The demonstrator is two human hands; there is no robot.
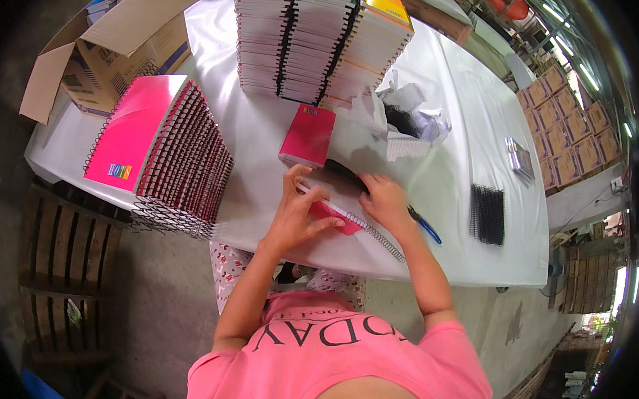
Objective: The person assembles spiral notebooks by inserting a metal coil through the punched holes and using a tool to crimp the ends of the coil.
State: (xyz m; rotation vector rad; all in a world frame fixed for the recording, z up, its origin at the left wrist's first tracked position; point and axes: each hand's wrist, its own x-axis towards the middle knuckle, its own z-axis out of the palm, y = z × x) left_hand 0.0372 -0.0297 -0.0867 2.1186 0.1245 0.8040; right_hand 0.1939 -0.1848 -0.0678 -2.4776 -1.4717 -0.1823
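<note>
One small pink notebook is lying at a slant near the middle of the table's near edge, with a wire coil trailing from its spine toward that edge. From my distant post, I am holding the notebook with my left grip, which is half curling, thumb on the cover and fingers at the spine side. My right grip is bending just beyond the coil, touching or nearly touching a dark strip; I cannot tell how far it is closing or whether it is holding anything. Blue-handled pliers are lying just to its right. A pink pad is resting farther in, before tall notebook stacks near the far edge. Larger pink notebooks are standing piled along the left edge; black coils are lying near the right edge.
</note>
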